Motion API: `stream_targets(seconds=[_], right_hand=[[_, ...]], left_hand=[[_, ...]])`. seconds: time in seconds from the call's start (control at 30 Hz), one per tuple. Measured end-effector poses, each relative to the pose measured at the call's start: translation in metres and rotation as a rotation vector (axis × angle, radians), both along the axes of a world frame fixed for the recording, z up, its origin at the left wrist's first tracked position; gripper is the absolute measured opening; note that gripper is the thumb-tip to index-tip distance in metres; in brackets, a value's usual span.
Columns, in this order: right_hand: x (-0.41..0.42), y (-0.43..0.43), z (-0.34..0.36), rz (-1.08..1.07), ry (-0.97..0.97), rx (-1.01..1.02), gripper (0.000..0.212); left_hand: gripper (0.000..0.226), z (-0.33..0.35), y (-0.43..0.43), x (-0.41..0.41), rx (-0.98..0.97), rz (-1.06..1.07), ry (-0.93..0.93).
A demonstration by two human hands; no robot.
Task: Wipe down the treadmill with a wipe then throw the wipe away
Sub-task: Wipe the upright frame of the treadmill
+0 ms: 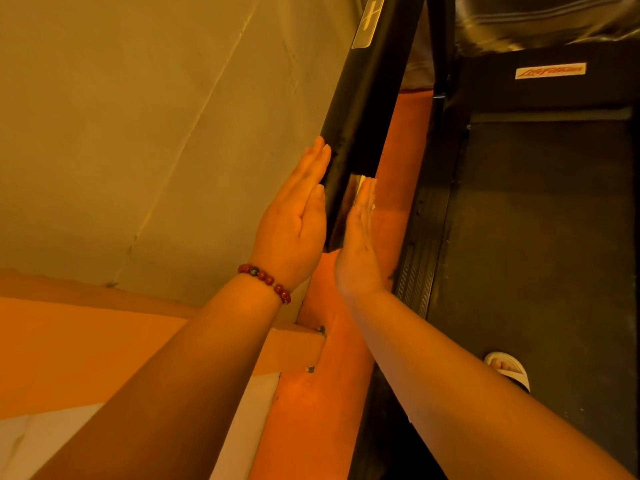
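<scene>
Mid-frame, the flat left hand [294, 216] braces the black handrail [356, 109] while the flat right hand [358, 240] presses the wipe [361, 185], seemingly thin and limp, best held by palm pressure.

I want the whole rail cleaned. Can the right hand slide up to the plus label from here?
Probably yes. The right hand presses the wipe flat on the black rail, and the rail's face up to the plus label shows nothing in the way, though the arm must stretch.

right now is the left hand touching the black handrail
Touching. The head view shows the left hand flat against the handrail, with no gap.
</scene>
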State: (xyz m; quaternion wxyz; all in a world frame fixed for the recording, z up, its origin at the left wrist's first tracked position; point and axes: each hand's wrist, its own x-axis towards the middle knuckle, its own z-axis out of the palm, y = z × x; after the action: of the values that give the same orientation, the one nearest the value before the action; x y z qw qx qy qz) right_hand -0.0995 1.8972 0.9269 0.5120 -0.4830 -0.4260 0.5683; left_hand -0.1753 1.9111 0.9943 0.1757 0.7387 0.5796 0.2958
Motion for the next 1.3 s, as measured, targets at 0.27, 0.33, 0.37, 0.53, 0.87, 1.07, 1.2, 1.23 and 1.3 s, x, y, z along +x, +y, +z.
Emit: stream_targets(seconds=[0.27,0.33,0.37,0.53,0.87,1.07,1.2,1.23,1.3], right_hand=[[0.003,-0.003,-0.01,0.038,0.025,0.045,0.044],[0.005,0.005,-0.013,0.034,-0.026,-0.035,0.048],[0.004,0.006,-0.009,0.016,-0.013,-0.034,0.05],[-0.001,-0.002,0.016,-0.017,0.082,0.219,0.058],[0.002,0.009,0.006,-0.012,0.071,0.132,0.056],[0.005,0.014,-0.02,0.0,-0.021,0.066,0.053],[0.002,0.007,0.002,-0.004,0.067,0.085,0.055],[0.0,0.002,0.01,-0.008,0.097,0.159,0.058],[-0.002,-0.002,0.012,0.003,0.115,0.262,0.065]], left_hand=[[0.046,0.0,-0.001,0.001,0.016,0.002,0.002],[0.045,0.0,-0.001,0.001,0.018,0.003,0.002],[0.045,-0.001,-0.001,0.001,0.019,0.004,0.0],[0.045,-0.001,-0.002,0.0,0.023,0.011,0.013],[0.045,-0.003,-0.001,0.0,0.033,0.01,0.009],[0.046,-0.002,-0.002,0.002,0.022,0.027,-0.001],[0.045,-0.002,-0.002,0.001,0.024,0.024,0.0],[0.045,-0.002,-0.001,0.0,0.023,0.025,0.003],[0.045,-0.002,-0.002,0.001,0.021,0.027,0.012]])
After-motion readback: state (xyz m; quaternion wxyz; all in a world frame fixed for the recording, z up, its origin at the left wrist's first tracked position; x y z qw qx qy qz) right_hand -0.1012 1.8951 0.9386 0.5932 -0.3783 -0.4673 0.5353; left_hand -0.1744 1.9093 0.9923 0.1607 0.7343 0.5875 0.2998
